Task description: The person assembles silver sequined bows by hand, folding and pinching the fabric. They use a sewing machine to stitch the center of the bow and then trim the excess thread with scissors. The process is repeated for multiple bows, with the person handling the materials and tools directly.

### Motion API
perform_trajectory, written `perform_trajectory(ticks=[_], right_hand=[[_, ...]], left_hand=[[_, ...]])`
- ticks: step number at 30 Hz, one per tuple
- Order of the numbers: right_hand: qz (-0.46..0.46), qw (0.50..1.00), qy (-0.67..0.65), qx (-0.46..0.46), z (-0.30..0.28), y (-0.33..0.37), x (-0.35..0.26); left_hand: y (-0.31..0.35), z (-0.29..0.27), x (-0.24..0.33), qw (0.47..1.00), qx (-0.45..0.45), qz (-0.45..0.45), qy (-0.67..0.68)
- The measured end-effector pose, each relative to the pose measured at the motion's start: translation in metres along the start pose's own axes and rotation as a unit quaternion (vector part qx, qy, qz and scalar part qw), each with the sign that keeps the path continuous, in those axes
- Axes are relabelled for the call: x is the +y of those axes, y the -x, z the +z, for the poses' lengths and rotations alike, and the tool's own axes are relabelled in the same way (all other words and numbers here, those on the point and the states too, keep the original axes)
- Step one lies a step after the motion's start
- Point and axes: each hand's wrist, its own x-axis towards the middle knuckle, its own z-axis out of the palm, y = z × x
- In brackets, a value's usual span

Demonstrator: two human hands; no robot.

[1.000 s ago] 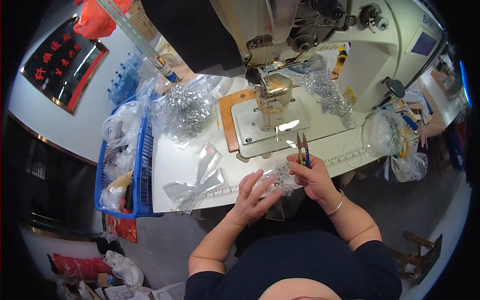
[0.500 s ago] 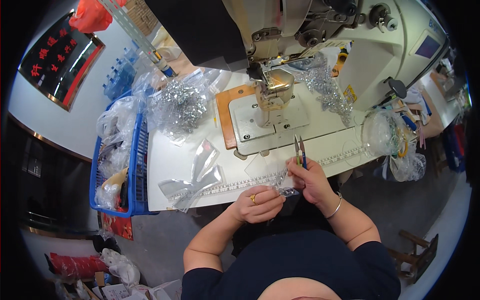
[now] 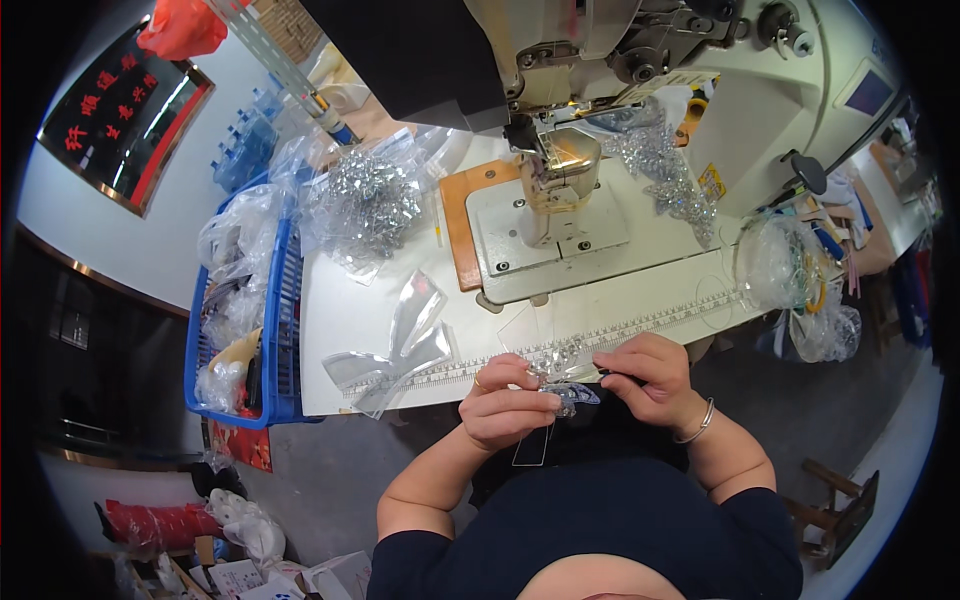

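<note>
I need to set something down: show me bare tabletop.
Free: white tabletop beyond the right hand, between metal plate and ruler; also between blue basket and clear plastic pieces. Crowded: front middle, with left hand and beaded piece; rear left, with the glittering pile.

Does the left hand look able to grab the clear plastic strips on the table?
Probably yes: nothing stands between the left hand and the strips, but it's holding a sparkly thing.

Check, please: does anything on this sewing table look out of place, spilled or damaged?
Nothing looks clearly spilled or damaged. Slightly untidy: the transparent plastic strips lie crossed over the ruler strip, overlapping part of its scale, and at the right a crumpled clear bag appears to hang past the edge of the tabletop.
</note>
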Motion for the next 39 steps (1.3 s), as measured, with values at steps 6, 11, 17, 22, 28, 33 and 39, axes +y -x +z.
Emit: perform_trajectory(ticks=[6, 11, 17, 22, 28, 33, 39], right_hand=[[-0.019, 1.000, -0.003, 0.001, 0.007, -0.004, -0.002], [-0.001, 1.000, 0.004, 0.000, 0.009, -0.002, -0.001], [0.049, 0.997, -0.056, 0.018, 0.014, 0.001, -0.001], [-0.003, 1.000, 0.007, -0.007, 0.004, -0.005, -0.001], [0.136, 0.983, 0.110, 0.061, -0.010, 0.005, 0.020], [0.133, 0.923, 0.354, 0.074, -0.016, 0.011, 0.041], [0.030, 0.996, 0.070, 0.047, 0.014, 0.023, 0.018]], left_hand=[[0.001, 0.005, 0.001, 0.999, 0.025, -0.012, 0.017], [0.005, 0.008, 0.000, 0.999, 0.040, -0.019, 0.022], [0.007, 0.012, -0.001, 0.998, 0.047, -0.030, 0.013], [0.005, 0.014, -0.001, 0.995, 0.068, -0.054, 0.040], [0.023, 0.018, -0.017, 0.786, 0.351, -0.403, 0.310], [0.004, 0.019, -0.002, 0.631, 0.352, -0.535, 0.438], [-0.011, 0.034, -0.003, 0.669, 0.427, -0.474, 0.382]])
